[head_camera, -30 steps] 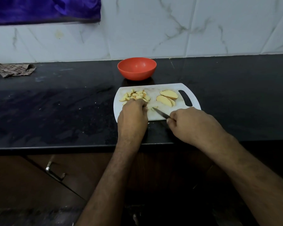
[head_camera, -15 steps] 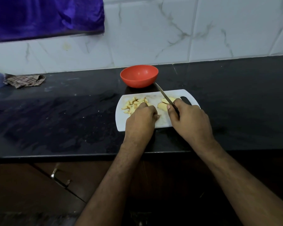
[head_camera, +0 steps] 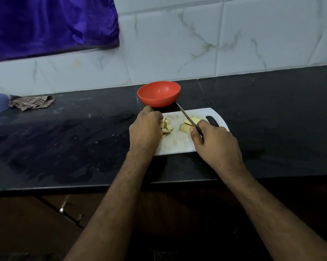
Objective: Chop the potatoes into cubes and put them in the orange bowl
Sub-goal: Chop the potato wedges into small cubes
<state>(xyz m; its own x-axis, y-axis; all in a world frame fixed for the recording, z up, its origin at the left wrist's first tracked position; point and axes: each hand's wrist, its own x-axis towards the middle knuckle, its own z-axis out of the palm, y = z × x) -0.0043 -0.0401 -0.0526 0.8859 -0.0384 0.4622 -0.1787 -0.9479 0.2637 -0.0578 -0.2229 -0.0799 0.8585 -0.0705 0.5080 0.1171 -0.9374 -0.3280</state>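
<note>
On a white plastic chopping board, the left hand cups pale chopped potato cubes. The right hand grips a black-handled knife, blade toward 11 o'clock. The round orange bowl sits at 12 o'clock. Best gathered fully before lifting.

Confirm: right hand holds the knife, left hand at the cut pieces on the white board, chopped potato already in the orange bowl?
Not quite. In the head view the orange bowl shows nothing inside; the chopped pieces are on the white board. The rest holds: the right hand holds the knife, and the left hand is at the cut pieces.
</note>
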